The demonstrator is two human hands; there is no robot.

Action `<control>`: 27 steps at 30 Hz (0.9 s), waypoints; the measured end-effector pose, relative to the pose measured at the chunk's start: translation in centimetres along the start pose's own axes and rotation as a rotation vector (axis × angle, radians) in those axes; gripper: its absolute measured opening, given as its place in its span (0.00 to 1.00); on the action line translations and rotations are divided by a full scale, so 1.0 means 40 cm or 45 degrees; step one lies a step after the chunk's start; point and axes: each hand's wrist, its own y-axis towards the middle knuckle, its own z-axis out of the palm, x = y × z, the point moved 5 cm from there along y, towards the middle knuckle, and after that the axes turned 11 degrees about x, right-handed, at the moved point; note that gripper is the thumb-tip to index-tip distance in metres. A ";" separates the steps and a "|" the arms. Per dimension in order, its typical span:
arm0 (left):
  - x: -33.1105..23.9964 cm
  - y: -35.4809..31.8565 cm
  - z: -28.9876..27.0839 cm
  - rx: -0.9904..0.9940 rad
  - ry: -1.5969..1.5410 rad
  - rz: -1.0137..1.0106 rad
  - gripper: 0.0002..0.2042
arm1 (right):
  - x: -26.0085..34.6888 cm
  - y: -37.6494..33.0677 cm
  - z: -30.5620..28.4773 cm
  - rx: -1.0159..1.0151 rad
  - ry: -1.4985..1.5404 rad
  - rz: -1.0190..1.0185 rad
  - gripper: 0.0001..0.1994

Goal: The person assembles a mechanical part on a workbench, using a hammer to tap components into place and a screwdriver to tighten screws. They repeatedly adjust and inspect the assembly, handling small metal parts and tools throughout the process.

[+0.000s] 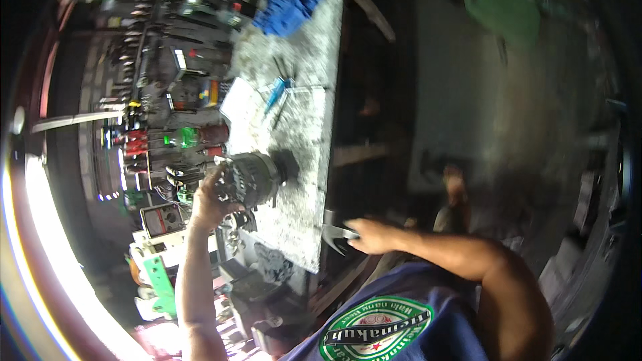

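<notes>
A round, dark grey metal part that looks like an alternator (253, 179) lies on its side on the pale, stained workbench (301, 217). My left hand (211, 195) is closed on its left end, with the fingertips partly hidden behind it. Past the bench's right edge, close to my body, my right hand (372, 235) is wrapped round a claw hammer (334, 232). Its metal head points towards the bench, apart from the alternator, and most of the handle is hidden by the hand.
Farther along the bench lie a blue-handled tool (275, 92), a white sheet (235, 103) and a crumpled blue cloth (291, 4). Many hand tools (137, 60) line the left side, with a green bottle (187, 137) and a multimeter (162, 219). A green metal piece (159, 285) sits lower left.
</notes>
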 end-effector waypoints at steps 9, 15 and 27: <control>-0.100 -0.048 -0.016 -0.191 0.712 -0.197 0.54 | -0.032 -0.439 -0.452 -0.138 -0.551 0.610 0.25; -0.142 -0.037 0.164 -0.857 0.147 -0.475 0.46 | 0.031 -0.481 -0.606 -0.274 -0.631 0.830 0.22; -0.119 -0.056 0.183 -0.776 -0.031 -0.264 0.38 | 0.452 0.210 -0.893 -0.361 -1.111 0.342 0.34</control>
